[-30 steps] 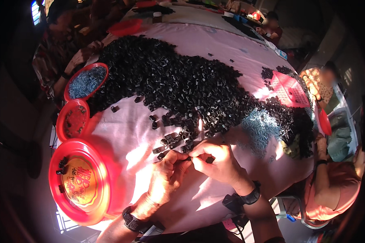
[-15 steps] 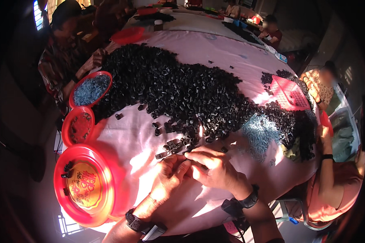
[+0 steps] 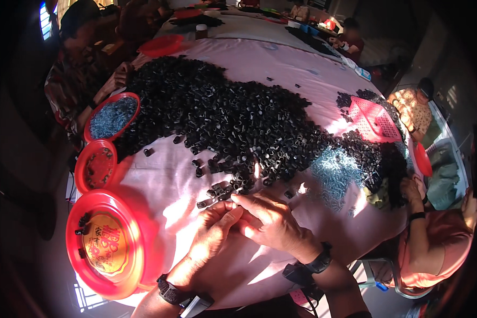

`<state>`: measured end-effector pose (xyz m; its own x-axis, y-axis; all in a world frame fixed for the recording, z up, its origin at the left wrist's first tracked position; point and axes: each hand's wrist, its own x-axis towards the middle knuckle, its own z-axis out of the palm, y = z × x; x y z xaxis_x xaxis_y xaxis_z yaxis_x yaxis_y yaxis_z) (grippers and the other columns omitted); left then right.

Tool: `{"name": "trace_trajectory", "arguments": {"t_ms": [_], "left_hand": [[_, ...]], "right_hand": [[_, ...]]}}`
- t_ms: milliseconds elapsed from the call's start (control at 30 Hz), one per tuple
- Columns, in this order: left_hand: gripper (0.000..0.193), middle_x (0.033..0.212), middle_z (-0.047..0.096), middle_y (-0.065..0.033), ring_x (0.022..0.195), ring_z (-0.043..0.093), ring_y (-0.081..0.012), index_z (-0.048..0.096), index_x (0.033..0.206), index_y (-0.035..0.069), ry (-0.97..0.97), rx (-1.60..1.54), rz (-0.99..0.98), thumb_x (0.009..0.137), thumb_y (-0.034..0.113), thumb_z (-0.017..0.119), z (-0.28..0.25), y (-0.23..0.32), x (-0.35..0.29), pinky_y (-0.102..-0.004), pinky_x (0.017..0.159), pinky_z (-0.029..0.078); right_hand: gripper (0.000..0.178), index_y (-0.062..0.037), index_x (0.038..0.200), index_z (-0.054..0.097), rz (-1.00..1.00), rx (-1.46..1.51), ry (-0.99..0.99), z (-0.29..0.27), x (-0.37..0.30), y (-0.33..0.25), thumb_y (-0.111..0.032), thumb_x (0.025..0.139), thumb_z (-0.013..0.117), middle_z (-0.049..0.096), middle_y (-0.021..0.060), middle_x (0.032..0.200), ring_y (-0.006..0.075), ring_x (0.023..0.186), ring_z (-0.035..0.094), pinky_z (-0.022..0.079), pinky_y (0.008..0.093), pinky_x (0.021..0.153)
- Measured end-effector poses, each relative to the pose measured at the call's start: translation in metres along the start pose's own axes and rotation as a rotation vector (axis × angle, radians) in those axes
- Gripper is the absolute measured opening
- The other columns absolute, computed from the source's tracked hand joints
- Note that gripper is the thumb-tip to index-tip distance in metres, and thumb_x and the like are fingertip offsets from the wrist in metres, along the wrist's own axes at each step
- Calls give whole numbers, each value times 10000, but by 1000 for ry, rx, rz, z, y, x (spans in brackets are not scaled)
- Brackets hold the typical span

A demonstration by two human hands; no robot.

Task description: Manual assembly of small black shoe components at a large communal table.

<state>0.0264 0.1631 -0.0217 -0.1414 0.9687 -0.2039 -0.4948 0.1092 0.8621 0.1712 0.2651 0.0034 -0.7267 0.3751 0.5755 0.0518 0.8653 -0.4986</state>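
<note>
Left hand (image 3: 212, 233): laid on the pink-covered table (image 3: 302, 69), fingers curled, fingertips pressed against those of the right hand; whether a piece is pinched between them cannot be told.
Right hand (image 3: 267, 220): placed over the left fingertips, fingers bent together, at the near edge of the heap.
Black cylindrical parts (image 3: 233, 116): a large heap is spread across the middle of the table; loose pieces (image 3: 217, 191) are scattered just beyond the fingertips.
Small metal parts (image 3: 336, 169): a bluish pile is seen right of the hands, against the black heap.
Large red plate (image 3: 103, 241): set left of the left hand, a few black pieces at its rim.
Two smaller red dishes (image 3: 95, 164) are ranged beyond it.
Pink basket (image 3: 373, 119): far right.
</note>
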Motion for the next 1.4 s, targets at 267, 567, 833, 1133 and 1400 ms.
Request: {"name": "trace_trajectory", "arguments": {"t_ms": [267, 567, 833, 1133, 1400], "left_hand": [[207, 996, 736, -76, 886, 678, -124, 678, 1069, 29, -34, -84, -16, 1044, 208, 576, 5, 13, -6, -296, 839, 539], [317, 1116, 705, -83, 1017, 683, -164, 642, 1213, 14, -50, -154, -99, 1065, 269, 524, 8, 11, -5, -333, 923, 556], [383, 1101, 710, -95, 1007, 690, -164, 639, 1227, -7, -96, -53, -186, 1084, 311, 483, 0, 3, -4, -308, 917, 563], [416, 1021, 733, -98, 954, 697, -145, 662, 1174, -17, -25, -60, -200, 1092, 340, 465, 6, 5, -8, -284, 867, 577], [372, 1044, 715, -75, 980, 688, -146, 653, 1138, 16, -17, -63, -180, 1082, 335, 470, 12, 10, -10, -319, 900, 565]], "right_hand": [[521, 15, 1214, 664, 49, 91, -45, 2, -1, 10, -73, 726, 823, 681, 153, 1088, 311, 967, 672, 570, 399, 847], [454, 14, 1150, 695, 5, 40, -9, 2, -2, 14, -53, 708, 773, 699, 161, 1083, 319, 966, 678, 572, 407, 846], [448, 2, 1147, 686, 62, 47, -87, -3, -5, 18, -35, 702, 725, 711, 182, 1066, 342, 945, 700, 575, 416, 838], [367, 39, 1066, 626, -16, -44, -100, 0, -2, 14, 2, 712, 715, 682, 175, 945, 356, 865, 676, 554, 448, 781], [413, 39, 1120, 643, 46, 92, -122, -4, -1, 18, -6, 718, 729, 694, 179, 1012, 357, 905, 673, 558, 428, 793]]}}
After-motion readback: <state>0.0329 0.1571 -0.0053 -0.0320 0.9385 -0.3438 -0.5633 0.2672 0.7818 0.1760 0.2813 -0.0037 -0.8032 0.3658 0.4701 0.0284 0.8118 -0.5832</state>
